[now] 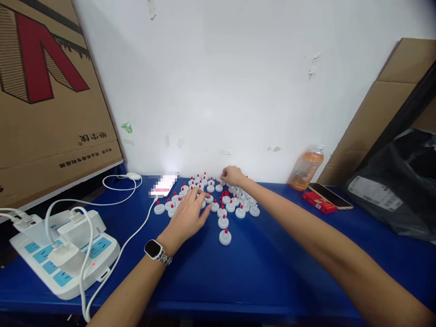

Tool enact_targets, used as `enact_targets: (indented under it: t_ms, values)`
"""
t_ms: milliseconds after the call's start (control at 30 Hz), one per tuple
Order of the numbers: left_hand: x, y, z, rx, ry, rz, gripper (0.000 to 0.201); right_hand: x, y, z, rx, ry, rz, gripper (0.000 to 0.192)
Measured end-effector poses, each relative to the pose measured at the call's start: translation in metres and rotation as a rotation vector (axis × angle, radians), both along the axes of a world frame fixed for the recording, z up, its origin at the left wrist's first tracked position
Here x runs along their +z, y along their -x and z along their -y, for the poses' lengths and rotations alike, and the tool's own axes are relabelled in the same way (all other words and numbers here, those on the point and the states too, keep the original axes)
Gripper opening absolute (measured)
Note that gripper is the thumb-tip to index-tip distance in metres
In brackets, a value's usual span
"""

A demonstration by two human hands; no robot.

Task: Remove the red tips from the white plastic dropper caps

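On the blue table lie several dozen small white round plastic caps with red tips, too many to count exactly, one orange drink bottle, two phones and one white power strip.

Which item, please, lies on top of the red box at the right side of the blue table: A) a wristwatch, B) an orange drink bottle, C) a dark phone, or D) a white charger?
C: the dark phone lies slanted across the red box, while the orange drink bottle stands apart behind them on the blue table.
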State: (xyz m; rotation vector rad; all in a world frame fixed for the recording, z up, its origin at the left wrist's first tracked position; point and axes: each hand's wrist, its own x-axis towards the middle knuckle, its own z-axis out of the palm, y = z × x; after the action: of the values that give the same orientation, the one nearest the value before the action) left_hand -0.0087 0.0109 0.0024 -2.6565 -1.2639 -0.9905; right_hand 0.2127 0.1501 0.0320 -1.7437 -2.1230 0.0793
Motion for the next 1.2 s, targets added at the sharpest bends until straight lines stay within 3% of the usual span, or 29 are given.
enact_targets:
  t_ms: [133,267,367,467,633,700,867,1000,1200]
  values:
    - [0.004,-0.004,0.004,0.023,-0.028,0.042,0.032,0.006,-0.001,0.039,0.019,-0.097,-0.157,0.017]
    - [0.007,-0.013,0.01,0.005,-0.084,0.097,0.047,0.006,0.007,0.096,0.261,-0.122,-0.591,0.024]
    - [0.004,-0.016,0.011,-0.028,-0.053,0.052,0.043,0.003,0.014,0.125,0.413,-0.041,-0.698,0.029]
    - [0.0,-0.015,0.009,-0.037,-0.02,-0.03,0.033,-0.001,0.013,0.133,0.4,-0.053,-0.588,0.031]
    - [0.0,-0.01,0.005,-0.005,-0.005,-0.044,0.03,-0.004,-0.006,0.122,0.338,-0.144,0.048,0.015]
    - [0.001,-0.01,0.006,-0.011,0.003,-0.042,0.029,-0.004,-0.012,0.121,0.322,-0.123,0.193,0.015]
    - [0.001,-0.013,0.008,-0.051,-0.004,-0.027,0.03,-0.005,-0.014,0.124,0.267,-0.108,0.242,0.012]
    - [0.0,-0.014,0.008,-0.063,0.005,-0.036,0.03,-0.011,-0.003,0.12,0.277,-0.111,0.237,0.017]
    - [-0.001,-0.014,0.007,-0.059,0.026,-0.069,0.03,-0.021,0.01,0.117,0.25,-0.132,0.18,0.01]
